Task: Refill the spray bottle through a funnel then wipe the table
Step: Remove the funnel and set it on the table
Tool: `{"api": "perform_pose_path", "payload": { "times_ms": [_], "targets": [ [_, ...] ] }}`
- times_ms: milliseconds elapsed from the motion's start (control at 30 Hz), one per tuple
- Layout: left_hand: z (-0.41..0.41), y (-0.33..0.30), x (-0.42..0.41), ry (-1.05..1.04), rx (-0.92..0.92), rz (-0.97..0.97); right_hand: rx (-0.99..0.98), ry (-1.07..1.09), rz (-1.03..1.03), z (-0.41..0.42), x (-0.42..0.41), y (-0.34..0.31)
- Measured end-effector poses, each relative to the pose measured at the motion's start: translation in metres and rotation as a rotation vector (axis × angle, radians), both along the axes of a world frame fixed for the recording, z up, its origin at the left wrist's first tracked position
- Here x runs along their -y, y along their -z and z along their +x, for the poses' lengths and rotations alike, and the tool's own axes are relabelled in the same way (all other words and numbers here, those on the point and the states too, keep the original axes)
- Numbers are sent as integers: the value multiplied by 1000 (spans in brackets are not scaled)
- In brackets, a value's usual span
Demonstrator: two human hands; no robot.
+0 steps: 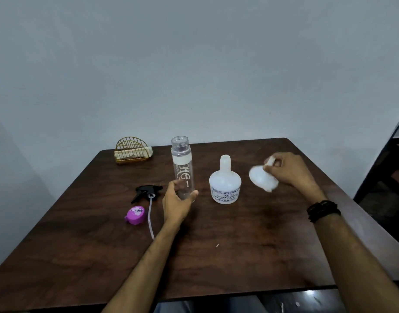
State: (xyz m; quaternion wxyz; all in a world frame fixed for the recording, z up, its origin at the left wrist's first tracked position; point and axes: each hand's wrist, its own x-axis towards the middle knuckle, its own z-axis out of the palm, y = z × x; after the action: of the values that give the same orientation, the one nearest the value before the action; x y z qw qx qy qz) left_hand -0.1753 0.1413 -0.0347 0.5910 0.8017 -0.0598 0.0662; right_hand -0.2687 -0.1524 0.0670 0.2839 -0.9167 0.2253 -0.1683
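A white spray bottle with its head off stands uncapped at the table's middle. To its left stands a tall clear water bottle, open at the top. My left hand is spread around its base, thumb and fingers on either side, not plainly gripping it. My right hand pinches the spout of a white funnel, held tilted above the table right of the spray bottle. The black trigger spray head with its tube lies at the left, beside a pink cap.
A gold wire holder with a folded cloth in it sits at the far left corner of the dark wooden table. A dark shelf stands beyond the right edge. The wall is close behind.
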Motion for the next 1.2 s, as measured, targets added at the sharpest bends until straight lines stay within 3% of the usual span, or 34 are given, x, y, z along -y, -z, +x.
{"api": "perform_pose_path", "payload": {
  "times_ms": [133,367,500,600,733,900,1033,1200],
  "targets": [
    [-3,-3,1,-14,-2,7,-159,-26,-10,-5,0,22],
    [-8,-8,-8,5,1,89,-177,-12,-9,-4,-6,49],
    [-13,-28,-19,-41,90,127,15,11,-82,-9,-24,42],
    [-10,-42,-39,-118,175,269,258,-6,-126,-8,-53,32],
    [6,-52,-67,-232,174,580,430,-65,-90,-1,-91,24],
    [26,-52,-82,-203,36,909,434,-279,32,19,-132,30],
    [28,-48,-79,-183,-1,922,331,-342,93,29,-159,41],
    [27,-50,-85,-141,-93,736,265,-328,31,41,-174,54]
  ]
}}
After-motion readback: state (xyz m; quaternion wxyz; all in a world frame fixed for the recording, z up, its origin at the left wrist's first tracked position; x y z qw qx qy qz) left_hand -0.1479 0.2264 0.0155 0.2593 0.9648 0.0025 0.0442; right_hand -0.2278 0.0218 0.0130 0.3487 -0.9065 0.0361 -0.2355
